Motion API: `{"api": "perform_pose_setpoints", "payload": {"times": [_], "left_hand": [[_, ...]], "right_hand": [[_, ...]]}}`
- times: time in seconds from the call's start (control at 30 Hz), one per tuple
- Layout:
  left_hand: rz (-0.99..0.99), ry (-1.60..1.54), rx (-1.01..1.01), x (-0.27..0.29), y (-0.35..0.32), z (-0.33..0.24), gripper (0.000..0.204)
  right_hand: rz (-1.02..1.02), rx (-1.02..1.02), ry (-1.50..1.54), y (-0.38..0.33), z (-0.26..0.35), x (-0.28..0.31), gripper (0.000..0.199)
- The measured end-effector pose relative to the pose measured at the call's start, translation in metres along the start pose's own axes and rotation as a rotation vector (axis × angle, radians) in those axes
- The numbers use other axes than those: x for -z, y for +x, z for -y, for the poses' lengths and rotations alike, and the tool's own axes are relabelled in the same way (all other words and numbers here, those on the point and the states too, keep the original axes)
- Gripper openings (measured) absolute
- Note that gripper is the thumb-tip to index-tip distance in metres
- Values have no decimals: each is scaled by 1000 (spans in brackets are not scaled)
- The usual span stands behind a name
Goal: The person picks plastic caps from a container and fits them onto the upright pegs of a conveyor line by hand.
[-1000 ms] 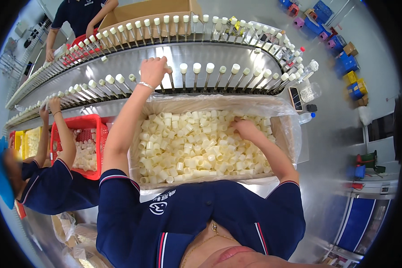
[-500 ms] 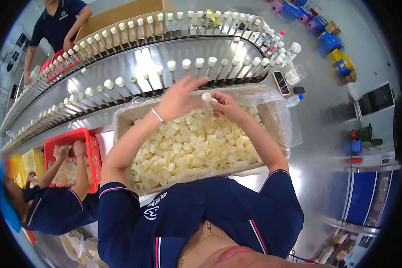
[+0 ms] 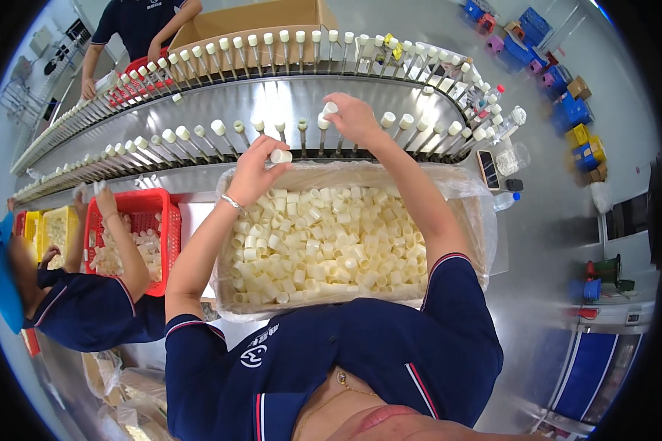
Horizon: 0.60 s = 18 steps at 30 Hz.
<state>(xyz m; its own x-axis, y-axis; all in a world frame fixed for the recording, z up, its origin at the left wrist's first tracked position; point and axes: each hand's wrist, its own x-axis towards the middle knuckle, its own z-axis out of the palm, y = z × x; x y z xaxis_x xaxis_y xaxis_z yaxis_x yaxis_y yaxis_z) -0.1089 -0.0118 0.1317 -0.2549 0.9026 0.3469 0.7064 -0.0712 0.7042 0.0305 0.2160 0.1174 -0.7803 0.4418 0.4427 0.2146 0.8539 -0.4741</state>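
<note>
My left hand [image 3: 254, 175] is above the far left edge of a plastic-lined box [image 3: 460, 195], its thumb and fingers closed round a small cream cap [image 3: 280, 156]. Farther out, my right hand [image 3: 353, 120] pinches a white cap [image 3: 331, 109] just over the top of an upright rod in the near row. Whether that cap touches the rod's top is unclear. Loose cream caps [image 3: 331, 235], hollow and cylinder-shaped, fill the box below my arms. Many rods along the conveyor track [image 3: 316, 154] carry pale caps [image 3: 388, 118].
On my left a co-worker in a blue cap reaches over a red basket [image 3: 173, 242] of pale pieces, beside a yellow basket [image 3: 73, 220]. Another person stands behind the conveyor near a large carton [image 3: 250, 26]. A phone [image 3: 487, 169] and a bottle [image 3: 504, 201] lie at the right.
My right hand has gone from over the box out to the near row of rods with a cap. My left hand has drawn left and now holds a cap. The view has shifted slightly.
</note>
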Motion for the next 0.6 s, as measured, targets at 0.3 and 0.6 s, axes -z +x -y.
{"api": "perform_pose_setpoints", "payload": {"times": [0.3, 0.6], "left_hand": [[-221, 133, 34, 31, 48, 31, 29], [72, 546, -48, -9, 91, 64, 27]], "right_hand": [[381, -121, -462, 13, 8, -18, 27], [-15, -120, -376, -43, 12, 11, 18]]}}
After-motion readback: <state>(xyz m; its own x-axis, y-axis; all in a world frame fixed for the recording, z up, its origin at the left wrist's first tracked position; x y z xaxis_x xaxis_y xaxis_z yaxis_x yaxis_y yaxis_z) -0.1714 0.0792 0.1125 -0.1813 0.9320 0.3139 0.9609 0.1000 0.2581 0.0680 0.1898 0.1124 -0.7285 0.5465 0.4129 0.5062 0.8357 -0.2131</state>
